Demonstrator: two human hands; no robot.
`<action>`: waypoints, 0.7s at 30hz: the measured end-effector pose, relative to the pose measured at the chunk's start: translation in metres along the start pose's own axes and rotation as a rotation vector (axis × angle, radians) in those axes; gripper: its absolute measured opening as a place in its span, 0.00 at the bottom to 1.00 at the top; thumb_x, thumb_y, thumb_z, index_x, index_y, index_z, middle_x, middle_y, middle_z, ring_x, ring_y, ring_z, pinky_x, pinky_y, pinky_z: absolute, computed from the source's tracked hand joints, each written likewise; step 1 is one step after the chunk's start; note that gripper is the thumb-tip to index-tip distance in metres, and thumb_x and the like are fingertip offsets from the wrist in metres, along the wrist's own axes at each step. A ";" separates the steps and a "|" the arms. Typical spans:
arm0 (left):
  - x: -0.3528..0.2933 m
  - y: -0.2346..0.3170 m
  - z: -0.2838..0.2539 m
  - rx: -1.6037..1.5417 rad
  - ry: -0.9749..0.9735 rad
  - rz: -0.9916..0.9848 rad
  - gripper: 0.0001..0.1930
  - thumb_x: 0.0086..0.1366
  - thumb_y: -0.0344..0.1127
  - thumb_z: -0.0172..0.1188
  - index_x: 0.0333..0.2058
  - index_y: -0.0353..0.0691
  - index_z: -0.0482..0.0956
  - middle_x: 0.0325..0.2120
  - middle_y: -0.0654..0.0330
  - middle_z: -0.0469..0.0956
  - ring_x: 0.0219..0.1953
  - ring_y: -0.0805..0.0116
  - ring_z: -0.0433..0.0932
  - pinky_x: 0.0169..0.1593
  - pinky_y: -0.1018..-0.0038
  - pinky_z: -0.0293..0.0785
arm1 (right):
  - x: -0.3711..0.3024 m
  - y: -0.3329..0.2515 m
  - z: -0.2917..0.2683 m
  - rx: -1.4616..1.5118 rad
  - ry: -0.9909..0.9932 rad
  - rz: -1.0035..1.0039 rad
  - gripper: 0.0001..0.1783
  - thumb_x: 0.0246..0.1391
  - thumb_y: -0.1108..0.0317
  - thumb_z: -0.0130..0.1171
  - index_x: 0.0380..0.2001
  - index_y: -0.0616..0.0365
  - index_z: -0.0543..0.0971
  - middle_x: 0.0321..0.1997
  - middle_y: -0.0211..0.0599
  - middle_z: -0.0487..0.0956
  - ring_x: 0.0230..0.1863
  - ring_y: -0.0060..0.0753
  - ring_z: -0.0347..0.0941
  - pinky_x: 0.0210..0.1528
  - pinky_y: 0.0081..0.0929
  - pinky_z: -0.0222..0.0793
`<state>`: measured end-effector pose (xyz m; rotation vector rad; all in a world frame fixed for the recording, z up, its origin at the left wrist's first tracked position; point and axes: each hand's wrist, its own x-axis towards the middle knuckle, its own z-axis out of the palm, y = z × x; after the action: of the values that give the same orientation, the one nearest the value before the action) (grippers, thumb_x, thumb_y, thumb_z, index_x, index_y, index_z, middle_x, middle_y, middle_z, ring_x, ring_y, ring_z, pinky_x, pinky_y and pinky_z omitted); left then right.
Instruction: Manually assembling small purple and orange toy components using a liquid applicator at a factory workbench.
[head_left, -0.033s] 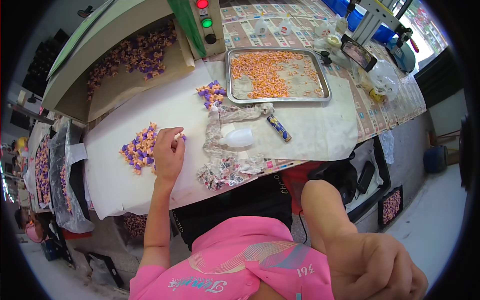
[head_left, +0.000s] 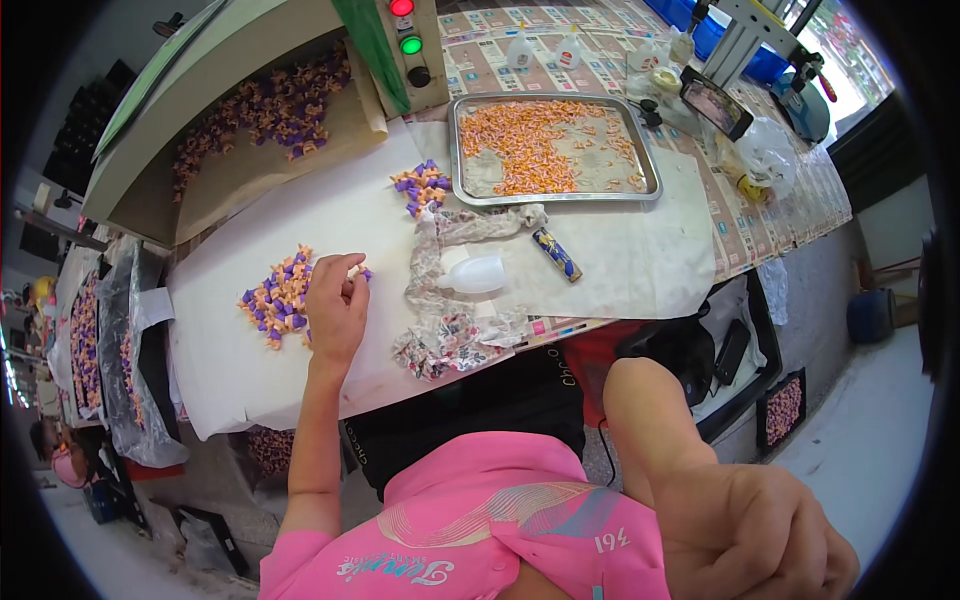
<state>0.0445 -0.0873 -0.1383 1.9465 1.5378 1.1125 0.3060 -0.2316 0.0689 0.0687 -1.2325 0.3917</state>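
Note:
My left hand (head_left: 337, 303) is over the white sheet, its fingers curled toward the thumb. A small purple-and-peach piece (head_left: 364, 273) shows at its fingertips; whether it is gripped is unclear. Directly left of this hand lies a heap of small purple-and-peach figures (head_left: 278, 300). Close to the camera at the lower right, my right hand (head_left: 755, 535) is closed with the knuckles up, and the fingers hide whatever may be inside. Between the arms, on the table, are a floral cloth (head_left: 430, 265), a white squeeze bottle (head_left: 475, 274) and a blue patterned tube (head_left: 556, 254).
A metal tray (head_left: 556, 199) of small orange-and-pink pieces stands at the back, beside a smaller pile of figures (head_left: 421, 187). At the back left, an arched machine (head_left: 130, 170) covers more figures. A phone on a stand (head_left: 716, 103) is at the back right.

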 end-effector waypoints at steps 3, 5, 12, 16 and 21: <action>0.003 0.007 0.005 0.024 0.025 0.034 0.12 0.57 0.19 0.58 0.41 0.36 0.79 0.37 0.60 0.73 0.22 0.80 0.69 0.25 0.84 0.67 | -0.003 0.001 -0.008 0.033 -0.002 -0.030 0.12 0.53 0.72 0.54 0.42 0.55 0.78 0.33 0.22 0.72 0.17 0.19 0.64 0.16 0.20 0.62; 0.004 0.018 0.008 0.004 0.039 0.030 0.14 0.55 0.19 0.59 0.41 0.36 0.79 0.38 0.61 0.73 0.22 0.82 0.67 0.25 0.85 0.66 | -0.002 0.001 -0.016 0.070 -0.010 -0.063 0.12 0.52 0.72 0.54 0.41 0.55 0.78 0.33 0.22 0.72 0.17 0.19 0.65 0.16 0.20 0.63; 0.016 0.103 0.000 -0.133 0.048 0.155 0.14 0.56 0.17 0.58 0.41 0.36 0.78 0.40 0.59 0.73 0.25 0.80 0.71 0.27 0.85 0.69 | 0.041 -0.017 -0.044 0.038 -0.114 -0.144 0.13 0.53 0.72 0.52 0.43 0.55 0.76 0.32 0.24 0.72 0.18 0.20 0.66 0.17 0.21 0.62; 0.024 0.155 -0.024 -0.233 0.071 0.242 0.15 0.54 0.15 0.56 0.40 0.34 0.77 0.41 0.59 0.73 0.27 0.80 0.70 0.32 0.83 0.70 | 0.069 -0.031 -0.052 0.014 -0.196 -0.185 0.14 0.54 0.71 0.52 0.45 0.55 0.75 0.31 0.25 0.72 0.18 0.21 0.66 0.18 0.22 0.62; 0.035 0.223 -0.063 -0.368 0.145 0.391 0.12 0.57 0.19 0.55 0.41 0.32 0.75 0.46 0.52 0.71 0.27 0.78 0.70 0.35 0.83 0.70 | 0.089 -0.043 -0.047 0.017 -0.274 -0.198 0.15 0.54 0.70 0.51 0.47 0.55 0.73 0.29 0.26 0.72 0.19 0.22 0.66 0.19 0.23 0.62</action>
<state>0.1320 -0.1309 0.0743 1.9798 0.9417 1.5989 0.3875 -0.2372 0.1420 0.2647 -1.4777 0.2244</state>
